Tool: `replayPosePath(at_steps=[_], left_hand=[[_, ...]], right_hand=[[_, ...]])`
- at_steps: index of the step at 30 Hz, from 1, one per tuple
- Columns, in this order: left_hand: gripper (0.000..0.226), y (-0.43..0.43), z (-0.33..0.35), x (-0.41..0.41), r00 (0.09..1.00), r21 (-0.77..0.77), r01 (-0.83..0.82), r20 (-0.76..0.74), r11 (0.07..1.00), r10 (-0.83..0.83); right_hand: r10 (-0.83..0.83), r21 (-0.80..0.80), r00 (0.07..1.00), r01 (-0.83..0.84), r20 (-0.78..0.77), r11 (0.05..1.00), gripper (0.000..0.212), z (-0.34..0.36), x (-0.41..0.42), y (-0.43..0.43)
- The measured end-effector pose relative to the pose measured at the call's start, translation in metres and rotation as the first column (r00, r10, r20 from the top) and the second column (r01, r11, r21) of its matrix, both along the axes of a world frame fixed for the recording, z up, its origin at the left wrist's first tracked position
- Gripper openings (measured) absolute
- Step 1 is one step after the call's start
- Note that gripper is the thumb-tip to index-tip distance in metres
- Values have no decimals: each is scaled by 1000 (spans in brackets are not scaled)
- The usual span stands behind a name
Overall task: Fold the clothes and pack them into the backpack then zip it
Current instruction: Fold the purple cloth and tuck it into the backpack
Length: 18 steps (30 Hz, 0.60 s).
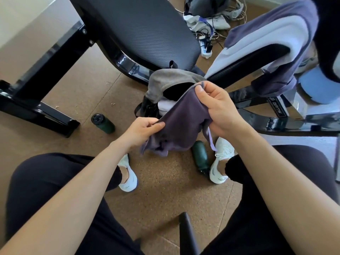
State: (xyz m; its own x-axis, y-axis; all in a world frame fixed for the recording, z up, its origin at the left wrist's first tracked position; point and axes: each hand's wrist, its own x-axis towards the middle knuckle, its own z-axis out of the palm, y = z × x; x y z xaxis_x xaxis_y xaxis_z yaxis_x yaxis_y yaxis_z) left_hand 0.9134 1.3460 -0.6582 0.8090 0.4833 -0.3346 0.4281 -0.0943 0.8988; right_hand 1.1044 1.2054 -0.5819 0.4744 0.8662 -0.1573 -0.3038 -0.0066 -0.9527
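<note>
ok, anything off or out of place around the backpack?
Two dark green bottles lie tipped on the floor: one left of the backpack at, one between the shoes. Nothing visibly spilled. A purple-and-white garment hangs unfolded over the chair arm.

There is a single view, from a wide-angle camera on the seated person's head, tilted steeply forward and down over the lap, so both forearms run up from the bottom corners to the hands [185, 116] near the centre, close to the lens. The floor [160, 190] lies further below, with the shoes [220, 162] just under centre and the backpack [165, 83] at 12 o'clock from the hands. Edges bow from the wide lens: a bench [139, 28] fills 11 to 12 o'clock, a chair [257, 57] 2 o'clock.
</note>
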Motion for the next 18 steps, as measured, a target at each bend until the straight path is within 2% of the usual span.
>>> replayPosePath(at_steps=[3, 6, 7, 10, 13, 15, 18], left_hand=[[33, -2, -10, -2, 988, -44, 123, -93, 991, -126], [56, -3, -33, -10, 953, -124, 205, -203, 971, -227], [54, -3, -43, -12, 944, -118, 215, -231, 969, -237], [29, -9, -52, -15, 937, -43, 190, -290, 981, -194], [24, -12, -58, -17, 937, -5, 125, -327, 992, -120], [22, -12, -57, -17, 951, -11, 52, -304, 999, -53], [25, -14, -46, -11, 989, -49, -2, -150, 999, -6]], right_hand=[[-75, 25, 997, 75, -11, 997, 21, 5, 5, 3], [-219, 38, 973, 222, -71, 974, 23, 7, 17, 4], [-266, 41, 959, 271, -101, 962, 23, 8, 21, 3], [-377, 68, 907, 395, -190, 916, 24, 12, 33, -1], [-447, 93, 869, 473, -211, 876, 24, 7, 46, -5], [-457, 73, 882, 466, -112, 882, 19, -2, 52, -7], [-359, -58, 917, 373, 175, 926, 7, -18, 51, -10]])
